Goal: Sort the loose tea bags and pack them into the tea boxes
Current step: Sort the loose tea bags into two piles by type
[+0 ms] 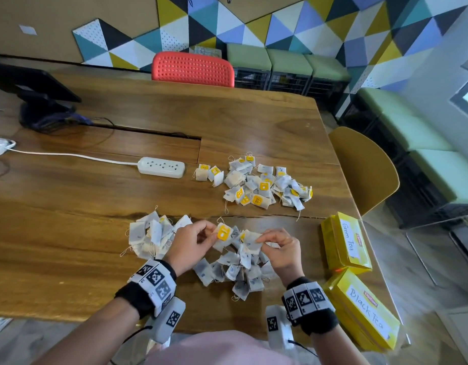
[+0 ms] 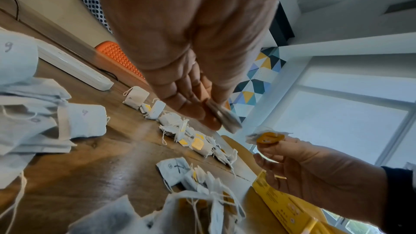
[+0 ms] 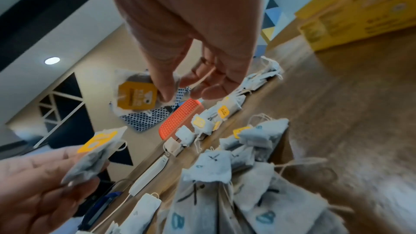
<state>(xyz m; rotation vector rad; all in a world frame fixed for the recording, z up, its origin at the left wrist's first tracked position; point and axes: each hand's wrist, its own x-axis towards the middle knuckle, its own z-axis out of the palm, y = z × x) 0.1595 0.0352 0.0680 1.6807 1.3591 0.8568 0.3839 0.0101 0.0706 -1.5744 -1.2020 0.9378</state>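
A big wooden table (image 1: 101, 233) fills most of the head view. At its far side stands a red chair (image 1: 192, 69), and at its right side a yellow chair (image 1: 364, 167). On the table's right edge lie two yellow tea boxes, one after the other. The far one is the Green Tea box (image 1: 346, 242) and the near one is the Black Tea box (image 1: 364, 310) (the names are written on white labels).

A white power strip (image 1: 161, 167) lies further back on the table.

The loose tea bags sit in three heaps. The far pile (image 1: 264, 184) is past the hands, the left pile (image 1: 151, 234) is beside the left wrist, and the near pile (image 1: 235, 270) is under both hands.

The left hand (image 1: 188, 246) pinches a tea bag with a yellow tag (image 1: 223, 234) between thumb and fingertips, up above the near pile. The right hand (image 1: 281, 250) pinches another tea bag (image 1: 251, 241) the same way, just beside the first one.
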